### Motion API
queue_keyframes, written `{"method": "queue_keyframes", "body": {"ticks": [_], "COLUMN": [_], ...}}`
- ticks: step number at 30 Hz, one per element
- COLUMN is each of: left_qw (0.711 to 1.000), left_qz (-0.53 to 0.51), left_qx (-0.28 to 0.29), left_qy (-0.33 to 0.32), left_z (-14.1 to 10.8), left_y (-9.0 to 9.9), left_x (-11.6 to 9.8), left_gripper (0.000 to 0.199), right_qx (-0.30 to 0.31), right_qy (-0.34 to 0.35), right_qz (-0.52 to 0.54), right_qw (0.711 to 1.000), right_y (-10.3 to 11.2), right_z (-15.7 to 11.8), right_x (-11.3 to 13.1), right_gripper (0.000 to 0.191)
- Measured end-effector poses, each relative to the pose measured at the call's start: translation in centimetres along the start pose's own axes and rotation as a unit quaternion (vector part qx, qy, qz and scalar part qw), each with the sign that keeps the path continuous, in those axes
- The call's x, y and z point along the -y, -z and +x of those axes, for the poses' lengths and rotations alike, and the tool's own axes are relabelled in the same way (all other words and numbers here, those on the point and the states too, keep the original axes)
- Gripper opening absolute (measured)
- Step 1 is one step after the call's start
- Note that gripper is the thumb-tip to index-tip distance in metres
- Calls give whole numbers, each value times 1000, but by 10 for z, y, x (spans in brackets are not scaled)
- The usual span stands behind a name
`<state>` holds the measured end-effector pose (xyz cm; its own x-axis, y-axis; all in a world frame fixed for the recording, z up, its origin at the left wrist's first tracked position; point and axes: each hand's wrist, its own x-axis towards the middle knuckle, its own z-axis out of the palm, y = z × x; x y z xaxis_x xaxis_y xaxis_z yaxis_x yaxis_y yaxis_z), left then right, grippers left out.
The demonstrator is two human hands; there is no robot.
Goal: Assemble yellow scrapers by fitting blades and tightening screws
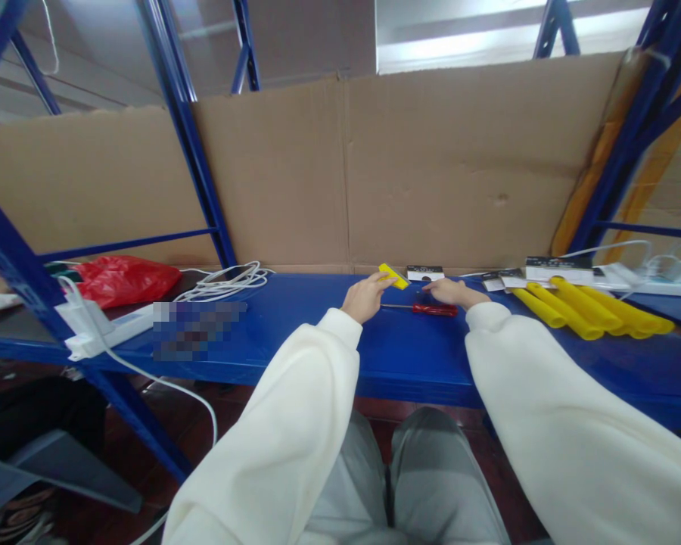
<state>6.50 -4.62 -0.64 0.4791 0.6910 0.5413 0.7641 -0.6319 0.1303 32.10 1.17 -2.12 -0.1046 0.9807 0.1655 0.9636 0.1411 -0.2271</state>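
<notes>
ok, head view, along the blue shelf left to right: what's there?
Crumpled red plastic bag → coiled white cable → left hand gripping a small yellow block → red-handled screwdriver lying flat under the right hand → row of yellow tubes.

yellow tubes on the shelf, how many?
4, as far as I can tell: yellow tubes lying side by side on the blue shelf, right of the right hand. They overlap, so one more may be hidden. The small yellow piece in the left hand isn't counted.
</notes>
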Motion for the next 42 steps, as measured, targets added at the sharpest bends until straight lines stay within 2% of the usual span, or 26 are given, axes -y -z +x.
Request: {"method": "queue_keyframes", "body": {"ticks": [4,11,19,31,36,39,42], "left_qw": [1000,997,994,993,991,990,990], "left_qz": [7,38,72,88,96,100,99], "left_qx": [15,54,64,63,76,81,88], "left_qy": [-6,-33,-43,-46,-52,-53,-50], "left_z": [0,1,2,1,1,1,1], "left_y": [0,-3,-5,-5,-3,-2,-2], "left_x": [-1,1,2,0,-2,-2,-1], "left_gripper": [53,51,50,50,52,52,52], "right_qx": [32,31,70,84,73,62,1], "right_qy": [-24,-31,-9,-18,-42,-34,-37], "right_qz": [-6,-21,-39,-64,-65,-55,-26], "right_qw": [999,999,997,994,994,996,999], "right_y": [3,6,9,7,8,10,14], "right_z": [-6,-11,-17,-9,-12,-13,-12], "right_x": [11,22,26,33,42,44,42], "right_gripper": [50,54,54,50,49,49,50]}}
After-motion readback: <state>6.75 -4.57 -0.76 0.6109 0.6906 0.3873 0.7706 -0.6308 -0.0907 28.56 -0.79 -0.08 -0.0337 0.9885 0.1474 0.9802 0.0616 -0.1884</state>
